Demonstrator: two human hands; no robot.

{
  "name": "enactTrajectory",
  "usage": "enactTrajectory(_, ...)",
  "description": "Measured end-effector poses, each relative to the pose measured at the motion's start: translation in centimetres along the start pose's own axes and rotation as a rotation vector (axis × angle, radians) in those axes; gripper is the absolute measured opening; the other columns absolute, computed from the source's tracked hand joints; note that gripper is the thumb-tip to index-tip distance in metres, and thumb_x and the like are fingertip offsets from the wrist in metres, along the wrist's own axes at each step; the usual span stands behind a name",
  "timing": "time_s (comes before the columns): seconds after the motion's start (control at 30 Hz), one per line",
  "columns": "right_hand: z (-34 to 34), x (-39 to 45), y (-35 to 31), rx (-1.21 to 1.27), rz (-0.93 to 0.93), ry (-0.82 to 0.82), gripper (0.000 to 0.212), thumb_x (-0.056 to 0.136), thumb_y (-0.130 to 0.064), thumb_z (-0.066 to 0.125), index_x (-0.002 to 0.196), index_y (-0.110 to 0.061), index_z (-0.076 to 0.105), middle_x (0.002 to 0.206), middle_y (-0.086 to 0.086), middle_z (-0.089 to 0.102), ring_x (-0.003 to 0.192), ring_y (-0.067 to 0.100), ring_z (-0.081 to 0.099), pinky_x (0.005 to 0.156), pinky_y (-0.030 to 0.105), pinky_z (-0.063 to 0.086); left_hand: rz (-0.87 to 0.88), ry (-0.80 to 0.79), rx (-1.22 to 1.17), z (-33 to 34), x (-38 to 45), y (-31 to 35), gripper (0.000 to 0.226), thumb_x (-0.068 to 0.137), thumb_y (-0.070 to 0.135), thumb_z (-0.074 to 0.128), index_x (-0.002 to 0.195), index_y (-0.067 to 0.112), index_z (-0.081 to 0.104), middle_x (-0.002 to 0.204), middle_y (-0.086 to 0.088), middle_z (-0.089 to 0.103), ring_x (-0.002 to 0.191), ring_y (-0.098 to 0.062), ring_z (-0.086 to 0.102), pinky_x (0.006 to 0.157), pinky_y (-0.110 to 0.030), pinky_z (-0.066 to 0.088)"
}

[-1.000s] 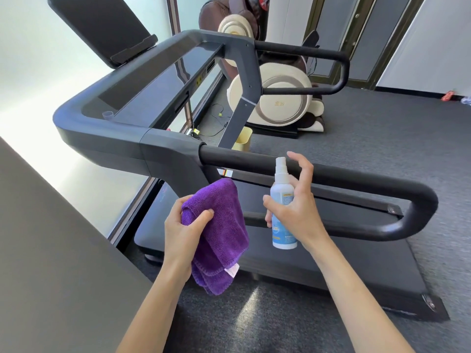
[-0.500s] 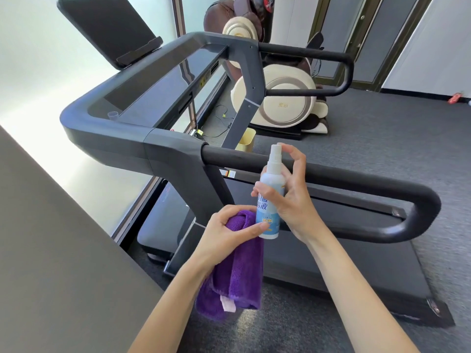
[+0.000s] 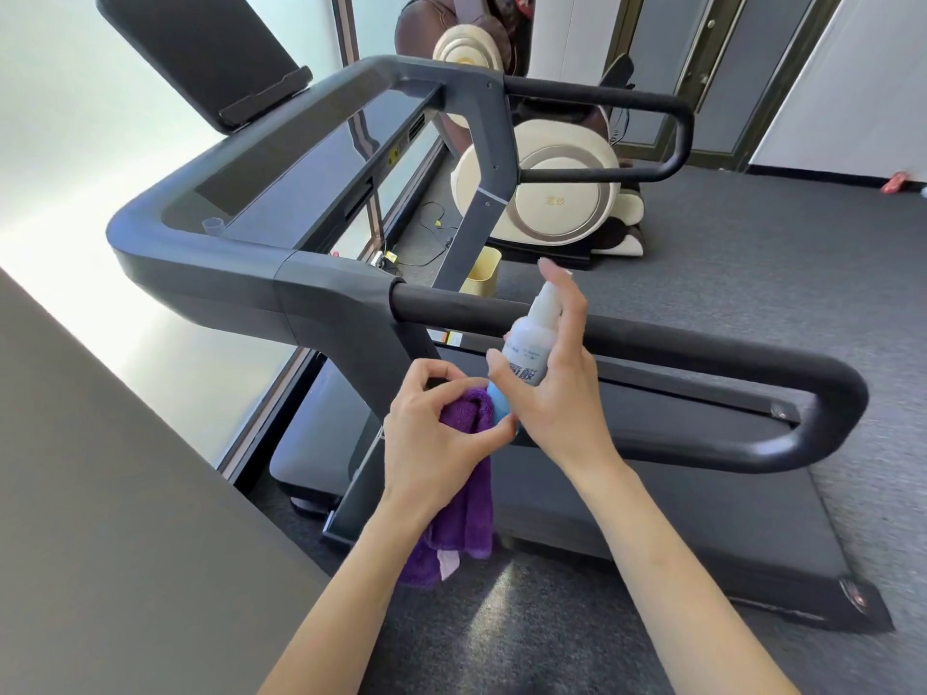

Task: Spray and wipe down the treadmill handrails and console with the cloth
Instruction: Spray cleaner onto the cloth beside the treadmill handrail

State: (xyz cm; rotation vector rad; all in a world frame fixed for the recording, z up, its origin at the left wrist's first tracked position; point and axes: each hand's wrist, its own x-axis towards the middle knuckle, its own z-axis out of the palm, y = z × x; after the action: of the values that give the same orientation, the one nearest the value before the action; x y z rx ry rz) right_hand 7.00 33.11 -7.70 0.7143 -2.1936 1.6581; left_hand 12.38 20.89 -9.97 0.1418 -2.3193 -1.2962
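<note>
Hands meet low in the middle of the view, just in front of the near handrail (image 3: 652, 348). The left hand (image 3: 431, 438) has its fingers curled round a purple cloth (image 3: 466, 504), which hangs down from the grip toward 6 o'clock; its thumb tip touches the blue base of the spray bottle (image 3: 526, 353). The right hand (image 3: 557, 388) grips that bottle upright, thumb on the label and forefinger raised over the white nozzle, which points toward 12 o'clock at the rail's padded top edge.

The near handrail runs from the grey corner joint at 9 o'clock of the bottle out toward 3 o'clock, then loops back under itself in a rounded end — open carpet (image 3: 752, 273) lies beyond it. The console (image 3: 301, 183) stretches from the joint toward 11 o'clock, its glossy panel framed by a raised rim, with a tilted dark screen (image 3: 200, 52) at its far end. The far handrail (image 3: 627, 102) sits at 1 o'clock, well apart from both hands.

At 8 o'clock a dark flat surface (image 3: 125, 494) cuts diagonally across, close beside the left forearm. The treadmill deck (image 3: 677, 509) lies under the right forearm, its edge dropping to carpet. Behind the uprights stands a cream massage chair (image 3: 552, 193), and a small yellow bin (image 3: 481, 273) sits just beyond the rail.
</note>
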Motion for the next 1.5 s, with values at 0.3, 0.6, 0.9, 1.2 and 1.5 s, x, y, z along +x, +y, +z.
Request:
enactTrajectory(0.3,0.3,0.1,-0.1,0.037,0.133,-0.031,0.076,0.094,-0.001,0.064,0.139,-0.042,0.019,0.103,0.017,0.058,0.083,0.035,0.068,0.08,0.047,0.06,-0.058,-0.072,-0.072,-0.3,-0.4,-0.3,0.033,0.06,0.048,0.085,0.089,0.037,0.074,0.095,0.007,0.059,0.09,-0.003,0.058,0.078,-0.007,0.04)
enactTrajectory(0.6,-1.1,0.0,0.5,0.11,0.182,-0.025,0.08,0.087,0.002,0.069,0.129,-0.052,0.029,0.081,0.006,0.055,0.053,0.023,0.063,0.058,0.037,0.061,-0.101,-0.224,-0.136,-1.4,-0.6,-1.2,0.025,0.064,0.039,0.086,0.087,0.033,0.077,0.1,0.006,0.061,0.098,-0.006,0.06,0.088,-0.014,0.043)
enactTrajectory(0.9,-2.0,-1.9,1.7,-0.186,0.185,-0.124,0.082,0.081,0.002,0.061,0.137,-0.052,0.035,0.068,0.012,0.055,0.06,0.032,0.06,0.063,0.049,0.059,-0.141,-0.061,-0.224,-3.0,-0.3,-2.4,0.022,0.079,0.009,0.077,0.089,0.028,0.075,0.1,0.009,0.066,0.096,0.002,0.06,0.082,-0.006,0.041)
enactTrajectory(1.2,-1.9,-1.4,1.8,-0.262,0.141,0.013,0.07,0.079,0.001,0.063,0.125,-0.044,0.037,0.057,-0.001,0.043,0.056,0.014,0.048,0.054,0.03,0.043,-0.199,-0.03,-0.274,-3.5,-0.5,-3.1,0.019,0.082,0.017,0.075,0.092,0.032,0.075,0.103,0.013,0.066,0.098,-0.003,0.061,0.088,-0.026,0.05)
enactTrajectory(1.5,-1.9,-0.9,0.8,-0.092,0.187,-0.058,0.072,0.078,0.006,0.06,0.119,-0.051,0.042,0.058,0.011,0.054,0.041,0.03,0.056,0.04,0.035,0.052,-0.215,-0.042,-0.286,-3.2,-0.9,-3.0,0.02,0.081,0.02,0.076,0.09,0.038,0.074,0.102,0.017,0.066,0.098,0.0,0.061,0.086,-0.024,0.048)
